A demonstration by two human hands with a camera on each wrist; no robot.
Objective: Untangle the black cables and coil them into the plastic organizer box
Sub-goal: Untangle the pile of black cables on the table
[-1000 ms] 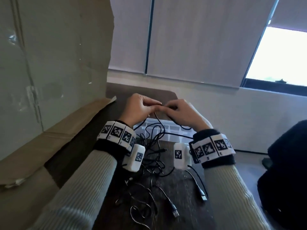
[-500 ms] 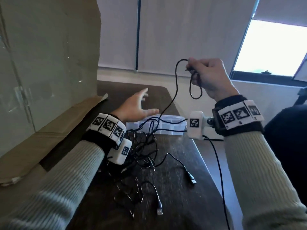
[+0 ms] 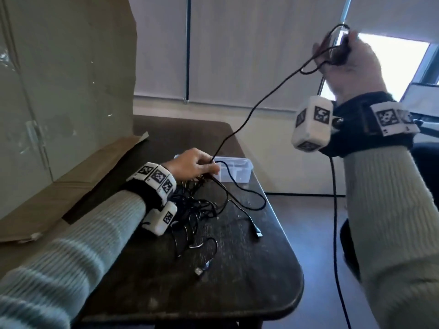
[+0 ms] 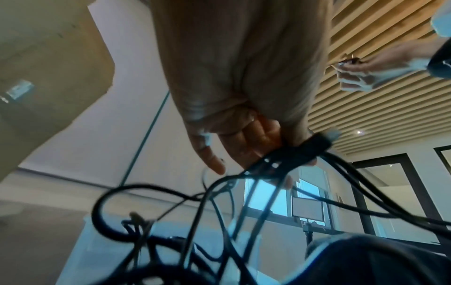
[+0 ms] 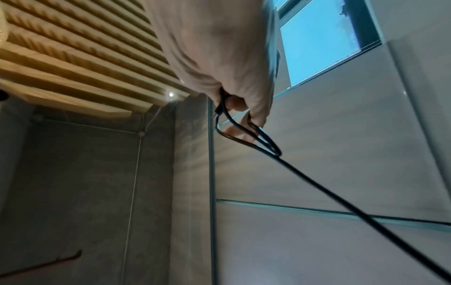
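**One cable drawn up, none boxed**

The right hand (image 3: 344, 60) pinched a looped black cable (image 3: 259, 104) high; the left hand (image 3: 192, 165) gripped the strand at the tangle (image 3: 197, 210) on the bench (image 3: 237, 281). Beyond the left hand, the organizer box (image 3: 237, 172) seemed to hold no coils, so untangling looked barely begun.

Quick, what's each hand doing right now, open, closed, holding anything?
Left hand: closed, gripping the cable bundle on the table.
Right hand: closed, holding a black cable raised high.
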